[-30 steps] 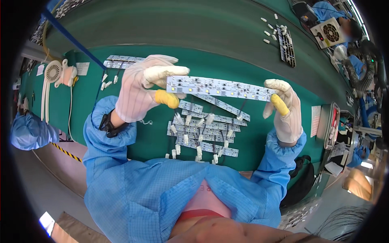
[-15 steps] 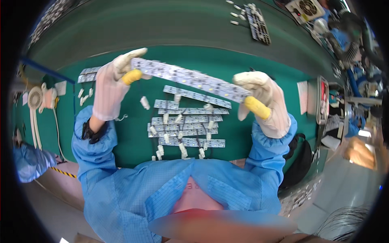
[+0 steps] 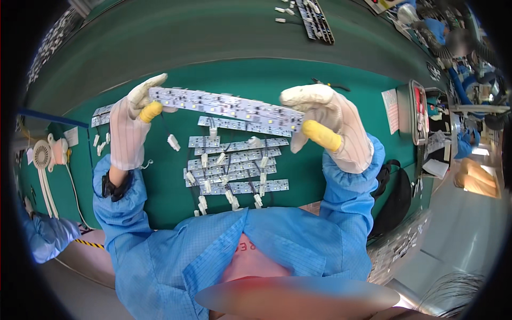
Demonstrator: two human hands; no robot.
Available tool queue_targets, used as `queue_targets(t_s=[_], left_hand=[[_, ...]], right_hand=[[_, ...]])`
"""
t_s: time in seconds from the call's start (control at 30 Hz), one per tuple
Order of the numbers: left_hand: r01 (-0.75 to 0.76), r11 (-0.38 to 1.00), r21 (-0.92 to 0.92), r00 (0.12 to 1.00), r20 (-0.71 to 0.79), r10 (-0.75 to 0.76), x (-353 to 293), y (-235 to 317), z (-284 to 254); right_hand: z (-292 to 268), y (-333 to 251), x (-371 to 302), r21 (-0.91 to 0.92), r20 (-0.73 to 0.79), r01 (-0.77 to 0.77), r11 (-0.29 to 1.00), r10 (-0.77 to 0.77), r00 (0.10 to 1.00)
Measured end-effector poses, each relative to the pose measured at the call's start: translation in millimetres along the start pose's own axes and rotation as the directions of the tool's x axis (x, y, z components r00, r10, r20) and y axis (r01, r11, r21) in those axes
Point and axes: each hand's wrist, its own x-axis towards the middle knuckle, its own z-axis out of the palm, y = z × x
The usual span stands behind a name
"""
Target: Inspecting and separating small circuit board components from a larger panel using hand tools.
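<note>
Both hands wear white striped gloves with yellow thumb covers. Between them they hold up a long white LED circuit board (image 3: 224,106), slanting down slightly from left to right. My left hand (image 3: 129,122) pinches its left end, thumb in front. Its right end is gripped by my right hand (image 3: 336,125), thumb at the lower corner and fingers curled behind. Below the held board, several narrower LED strips (image 3: 253,186) lie in rows on the green mat (image 3: 170,184), with dark wires and white connectors (image 3: 232,199) across them.
More LED strips (image 3: 101,116) lie at the left, near a small fan (image 3: 42,153). Other strips (image 3: 316,22) rest on the far grey surface. A tool with dark handles (image 3: 330,84) lies behind my right hand. A metal tray (image 3: 418,114) and black bag (image 3: 393,200) are at the right.
The held board has tilted closer to level as its left end came down. Both hands keep their grip. The whole view has shifted a little.
</note>
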Motion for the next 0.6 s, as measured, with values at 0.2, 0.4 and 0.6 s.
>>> queue_targets(t_s=[0.2,0.4,0.6], left_hand=[[0.061,0.954,-0.295,0.998,0.047,-0.049,-11.0,10.5,-7.0],[-0.229,0.97,-0.077,0.971,0.055,0.233,-14.7,10.4,-16.2],[-0.239,0.966,-0.098,0.958,0.14,0.251,-23.2,17.9,-23.3]], right_hand=[[2.3,8.5,8.5,-0.214,-0.139,0.062,0.975,-0.093,0.986],[-9.2,12.1,18.9,-0.395,-0.123,0.124,0.91,-0.187,0.975],[-3.4,24.4,32.6,-0.355,-0.224,-0.004,0.935,-0.081,0.971]])
